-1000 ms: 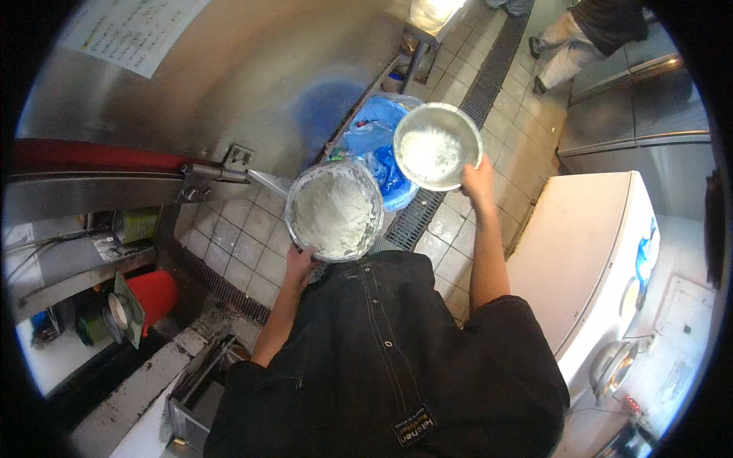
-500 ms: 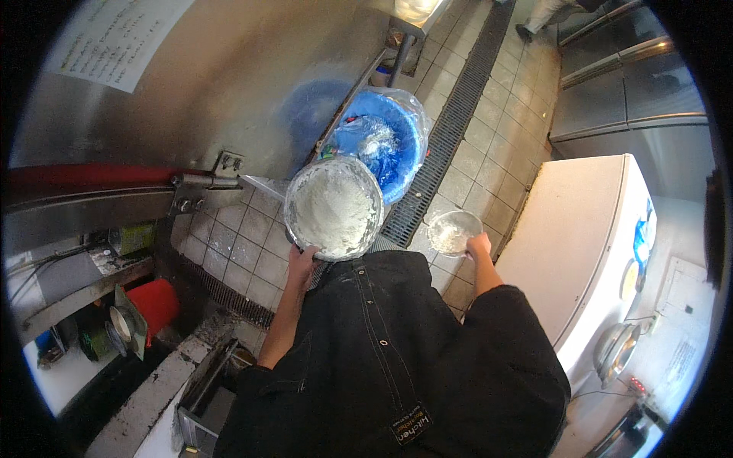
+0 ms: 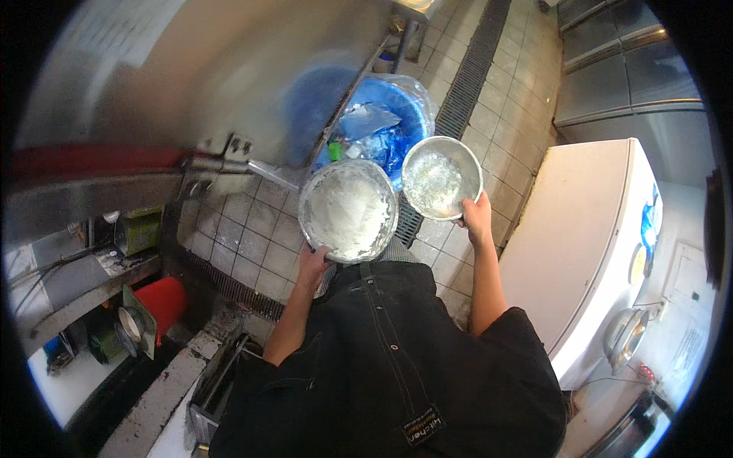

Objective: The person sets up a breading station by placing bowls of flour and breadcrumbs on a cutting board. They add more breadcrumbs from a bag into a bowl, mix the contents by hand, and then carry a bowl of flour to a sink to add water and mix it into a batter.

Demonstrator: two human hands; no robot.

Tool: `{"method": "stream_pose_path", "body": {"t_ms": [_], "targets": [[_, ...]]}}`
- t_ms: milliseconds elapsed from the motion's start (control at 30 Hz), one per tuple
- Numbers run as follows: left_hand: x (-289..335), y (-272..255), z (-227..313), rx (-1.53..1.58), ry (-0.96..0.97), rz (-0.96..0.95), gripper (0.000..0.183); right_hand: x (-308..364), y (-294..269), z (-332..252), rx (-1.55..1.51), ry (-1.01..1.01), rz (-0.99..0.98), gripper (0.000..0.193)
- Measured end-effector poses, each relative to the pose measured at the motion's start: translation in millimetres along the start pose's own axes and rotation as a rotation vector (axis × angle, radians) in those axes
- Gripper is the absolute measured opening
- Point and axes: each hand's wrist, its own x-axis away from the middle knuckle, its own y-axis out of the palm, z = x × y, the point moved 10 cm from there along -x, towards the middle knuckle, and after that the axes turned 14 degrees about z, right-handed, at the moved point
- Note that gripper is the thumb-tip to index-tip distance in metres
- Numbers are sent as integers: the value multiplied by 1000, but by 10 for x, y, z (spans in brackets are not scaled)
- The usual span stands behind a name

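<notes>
My left hand (image 3: 311,263) grips the near rim of a round metal bowl (image 3: 350,208) holding fine white powder that looks like flour. The bowl's inner wall is dusted white. In my right hand (image 3: 476,217) is a round metal sieve (image 3: 441,178), held by its near right edge, with white dust on its mesh. The sieve is just right of the bowl, near its rim. Beyond both stands a blue bin (image 3: 418,107) with a clear liner; blue plastic and other waste lie inside. The bowl and sieve hide its near side.
A metal panel (image 3: 259,84) runs along the left. A white chest-like appliance (image 3: 569,229) stands on the right, with steel cabinets (image 3: 657,76) behind it. A drain grate (image 3: 469,69) crosses the tiled floor. Lower left, a red container (image 3: 164,301) sits near a ledge.
My right hand has raised the sieve and brought it left and forward, beside the bowl. The bowl has shifted slightly right. A person's leg at the far top has mostly left view.
</notes>
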Motion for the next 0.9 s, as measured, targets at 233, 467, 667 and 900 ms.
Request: {"method": "stream_pose_path", "body": {"t_ms": [233, 467, 667, 900], "targets": [[-97, -111, -236, 143, -31, 14, 66, -293, 501, -17, 36, -101, -128, 38], [-646, 183, -744, 488, 18, 233, 43, -1050, 598, -164, 149, -96, -267, 33], [-402, 1068, 443, 569, 286, 313, 49, -2133, 1186, -444, 254, -245, -398, 39], [-622, 558, 793, 736, 276, 437, 42, -1612, 2197, -692, 342, -186, -525, 50]]}}
